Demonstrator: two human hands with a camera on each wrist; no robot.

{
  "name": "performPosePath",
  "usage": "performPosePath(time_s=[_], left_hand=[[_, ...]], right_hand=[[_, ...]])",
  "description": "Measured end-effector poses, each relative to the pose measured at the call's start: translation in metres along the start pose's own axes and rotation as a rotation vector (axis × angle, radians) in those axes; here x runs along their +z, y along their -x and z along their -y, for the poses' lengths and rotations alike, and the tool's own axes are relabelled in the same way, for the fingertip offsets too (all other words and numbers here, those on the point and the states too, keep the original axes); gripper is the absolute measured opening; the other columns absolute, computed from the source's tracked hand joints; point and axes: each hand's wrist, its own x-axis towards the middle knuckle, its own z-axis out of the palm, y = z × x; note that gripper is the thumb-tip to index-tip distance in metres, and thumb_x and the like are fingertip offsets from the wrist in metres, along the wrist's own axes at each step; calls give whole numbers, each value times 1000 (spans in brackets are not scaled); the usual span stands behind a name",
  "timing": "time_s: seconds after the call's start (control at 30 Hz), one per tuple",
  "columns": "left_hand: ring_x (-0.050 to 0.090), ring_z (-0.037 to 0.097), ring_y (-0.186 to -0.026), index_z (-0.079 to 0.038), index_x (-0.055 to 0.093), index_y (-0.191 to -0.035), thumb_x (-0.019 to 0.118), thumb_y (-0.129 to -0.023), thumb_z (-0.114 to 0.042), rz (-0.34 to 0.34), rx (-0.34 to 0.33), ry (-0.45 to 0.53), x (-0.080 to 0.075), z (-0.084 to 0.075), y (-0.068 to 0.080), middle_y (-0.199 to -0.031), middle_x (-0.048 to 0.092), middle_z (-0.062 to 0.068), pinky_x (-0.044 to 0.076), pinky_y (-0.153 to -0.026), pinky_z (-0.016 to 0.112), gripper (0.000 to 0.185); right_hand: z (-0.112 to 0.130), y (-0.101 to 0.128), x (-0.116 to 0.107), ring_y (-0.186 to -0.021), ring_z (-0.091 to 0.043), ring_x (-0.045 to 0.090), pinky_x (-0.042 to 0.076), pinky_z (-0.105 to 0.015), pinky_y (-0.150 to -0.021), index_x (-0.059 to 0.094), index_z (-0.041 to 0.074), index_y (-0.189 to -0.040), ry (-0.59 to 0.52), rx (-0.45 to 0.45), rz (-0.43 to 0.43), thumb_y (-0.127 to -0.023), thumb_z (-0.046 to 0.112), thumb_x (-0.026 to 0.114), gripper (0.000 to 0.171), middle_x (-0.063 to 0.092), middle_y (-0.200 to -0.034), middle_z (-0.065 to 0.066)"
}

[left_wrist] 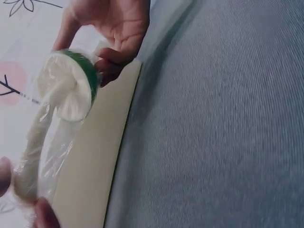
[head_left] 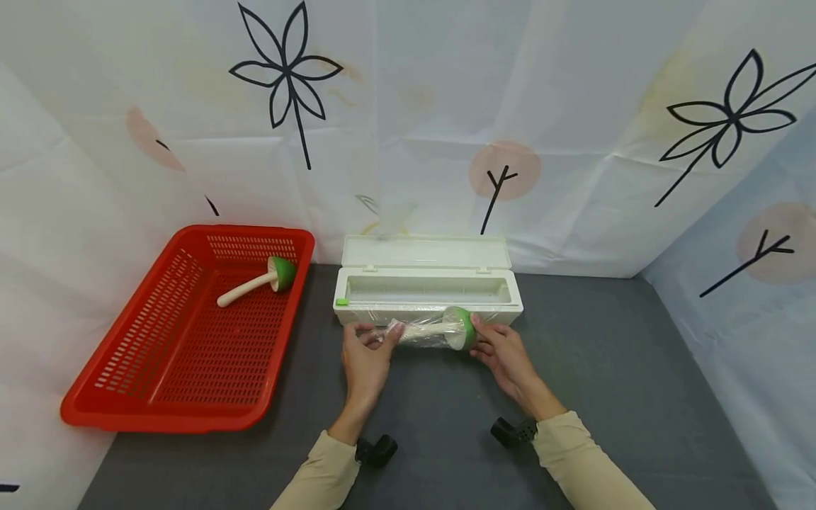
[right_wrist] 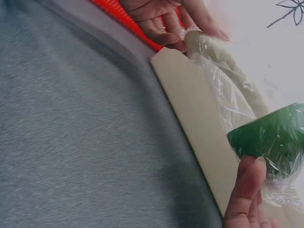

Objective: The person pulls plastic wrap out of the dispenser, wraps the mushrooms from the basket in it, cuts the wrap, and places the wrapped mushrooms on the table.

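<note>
A mushroom (head_left: 456,329) with a green cap and a long whitish stem lies sideways in clear plastic wrap (left_wrist: 57,154), held in the air just in front of a white wrap dispenser box (head_left: 428,314). My left hand (head_left: 367,365) pinches the stem end between thumb and fingers. At the other end, my right hand (head_left: 506,359) grips the cap with its thumb and fingers through the film. Crumpled film clings around the stem and cap in both wrist views. Whether the film still joins the box cannot be told.
The box's lid (head_left: 426,252) stands raised against the patterned cloth (head_left: 408,142) behind. A green slider (head_left: 342,302) sits at the box's left end. To the left, a red plastic basket (head_left: 291,340) holds another green-capped mushroom (head_left: 281,274). Grey cloth (head_left: 605,397) covers the table.
</note>
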Motion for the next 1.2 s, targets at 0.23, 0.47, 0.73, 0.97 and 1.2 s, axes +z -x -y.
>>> performPosePath(time_s=[0.23, 0.47, 0.73, 0.97, 1.2], left_hand=[[67, 18, -82, 5, 43, -136, 86, -84, -13, 95, -216, 341, -2, 1, -10, -89, 68, 6, 55, -76, 30, 70], [70, 33, -83, 1, 76, -107, 83, -87, -20, 113, -97, 227, 1, 2, -18, -79, 64, 5, 59, -73, 32, 30], [71, 20, -78, 4, 73, -87, 84, -87, -23, 138, -41, 216, 2, -4, -26, -87, 73, 10, 60, -78, 43, 29], [63, 12, -83, 5, 63, -107, 82, -84, -3, 320, 60, 203, -4, -17, -42, -97, 68, 12, 54, -72, 23, 31], [67, 13, -86, 5, 69, -113, 86, -83, -10, 264, 83, 160, 0, -36, -59, -103, 71, 16, 55, -72, 22, 37]], right_hand=[[8, -7, 4, -73, -12, 66, 55, -27, -70, 60, -6, -110, 172, -65, -10, -103, 43, 59, 50, 65, -84, -2], [14, -4, 13, -77, -9, 63, 57, -35, -79, 64, -7, -107, 378, -210, -124, -101, 37, 65, 44, 68, -94, -7], [15, 0, 9, -97, -28, 70, 56, -43, -89, 63, -7, -125, 454, -299, 19, -98, 22, 72, 41, 70, -108, -17], [15, -3, 12, -74, -24, 59, 47, -30, -68, 65, -2, -91, 465, -361, -77, -92, 24, 78, 29, 66, -77, -7], [32, -6, 19, -91, -36, 71, 54, -34, -82, 62, -2, -95, 448, -404, -79, -94, 26, 76, 31, 71, -83, -7]])
